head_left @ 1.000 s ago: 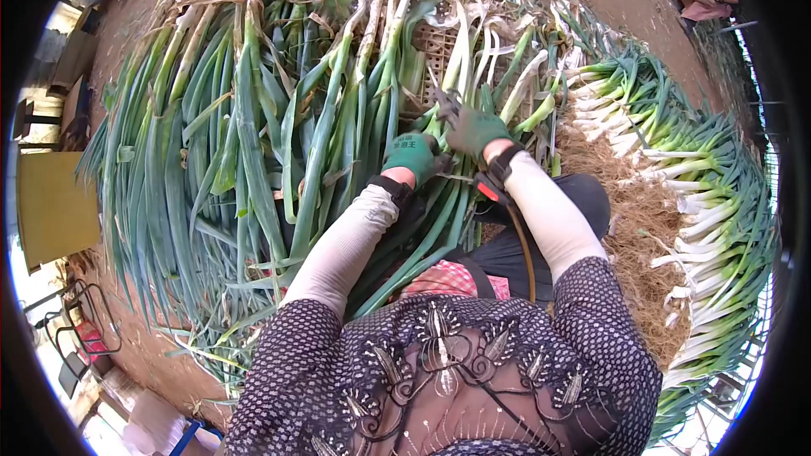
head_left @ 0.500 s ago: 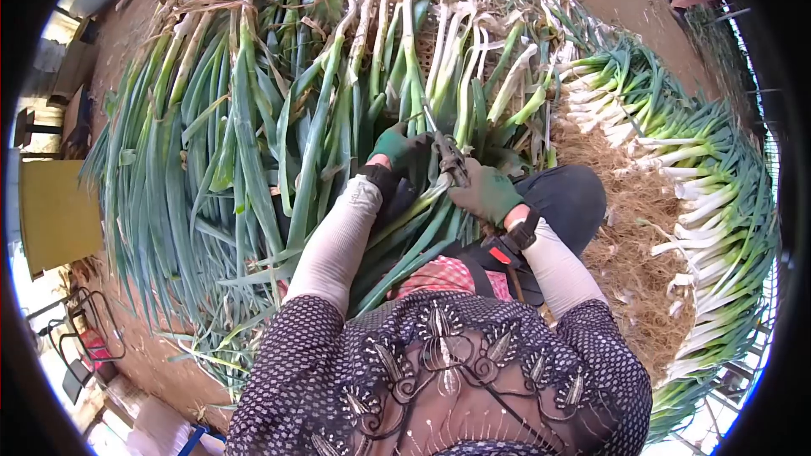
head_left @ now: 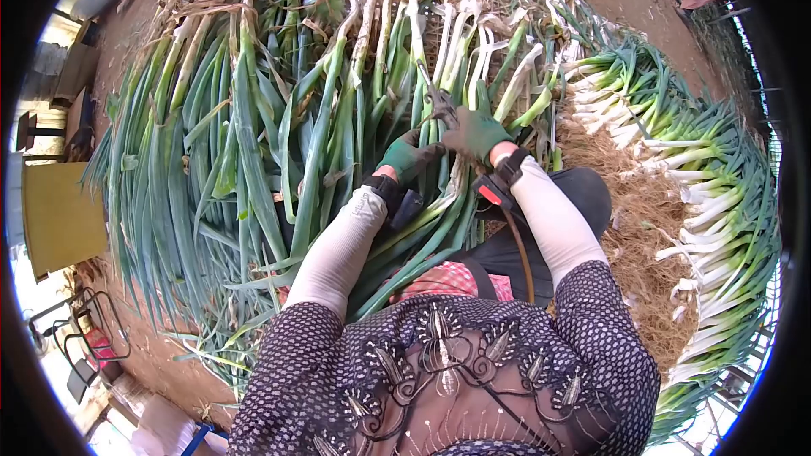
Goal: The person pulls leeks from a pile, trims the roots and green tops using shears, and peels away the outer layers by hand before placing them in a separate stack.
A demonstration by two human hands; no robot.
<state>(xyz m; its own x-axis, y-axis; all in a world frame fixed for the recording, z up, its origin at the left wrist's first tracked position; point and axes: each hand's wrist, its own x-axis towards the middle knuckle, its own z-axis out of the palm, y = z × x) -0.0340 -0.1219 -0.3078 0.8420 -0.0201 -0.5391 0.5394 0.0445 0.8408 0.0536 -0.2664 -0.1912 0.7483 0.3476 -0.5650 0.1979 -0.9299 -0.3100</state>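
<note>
My right hand (head_left: 475, 135), in a green glove, is closed round a grey gun-shaped tool (head_left: 440, 107), which looks like an air blow gun. Its thin nozzle points up at the pale stem of a leek (head_left: 417, 29). A black and red base and a brown hose (head_left: 522, 253) hang below that hand. Also gloved, my left hand (head_left: 409, 157) is just lower and to the left, its fingers curled at the leek's green leaves; the grip is partly hidden. Another pale-stemmed leek (head_left: 448, 195) rests over my lap, its leaves trailing toward me.
A large heap of untrimmed leeks (head_left: 186, 160) covers the ground at left. At right, clean white leeks (head_left: 705, 236) lie in a curved row beside a mat of brown roots and peelings (head_left: 642, 262). A yellow board (head_left: 61, 218) stands at far left.
My right hand has moved up and slightly left with the tool, the hose base rising too. My left hand has shifted a little right and down, closer to it.
</note>
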